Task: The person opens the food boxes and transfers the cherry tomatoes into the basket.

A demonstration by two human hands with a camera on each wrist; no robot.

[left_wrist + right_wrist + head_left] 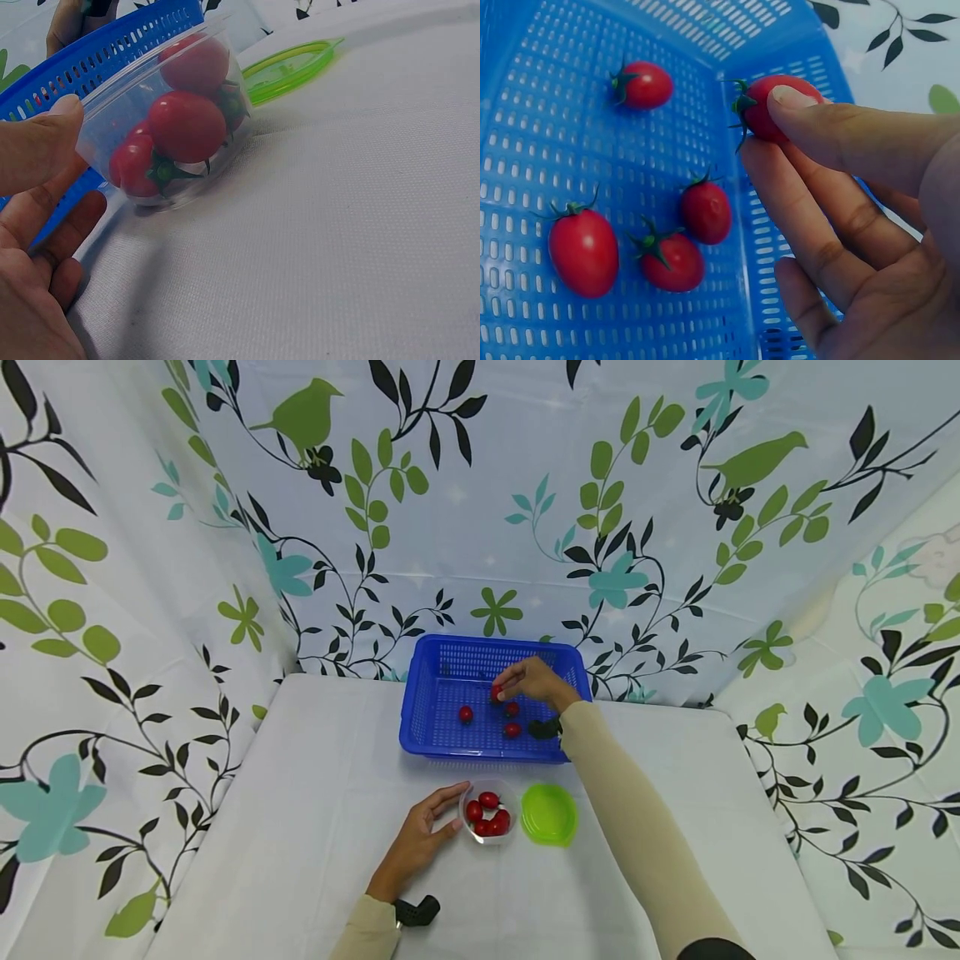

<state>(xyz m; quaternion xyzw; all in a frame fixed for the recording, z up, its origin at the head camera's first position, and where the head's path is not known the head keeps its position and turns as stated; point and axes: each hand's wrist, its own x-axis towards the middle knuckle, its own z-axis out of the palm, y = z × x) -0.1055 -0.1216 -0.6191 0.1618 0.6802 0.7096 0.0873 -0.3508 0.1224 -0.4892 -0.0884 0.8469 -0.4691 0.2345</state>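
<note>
Standing by the white-covered desk point(330, 760), I see a person's right hand point(532, 677) inside a blue basket point(487, 755), its grip pinching a cherry tomato point(760, 114) between thumb and fingertips, green stem end outward; so light a hold probably spares the skin. Four loose tomatoes point(585, 253) lie on the basket's floor. Nearer the person, a clear container point(103, 136) stands upright on the desk, with several red tomatoes point(187, 126) inside. The left hand point(420, 839) rests at its left side, grip relaxed, thumb at the rim, likely to stop it sliding. A green lid point(549, 815) lies just right of the container, perhaps to leave its mouth uncovered.
</note>
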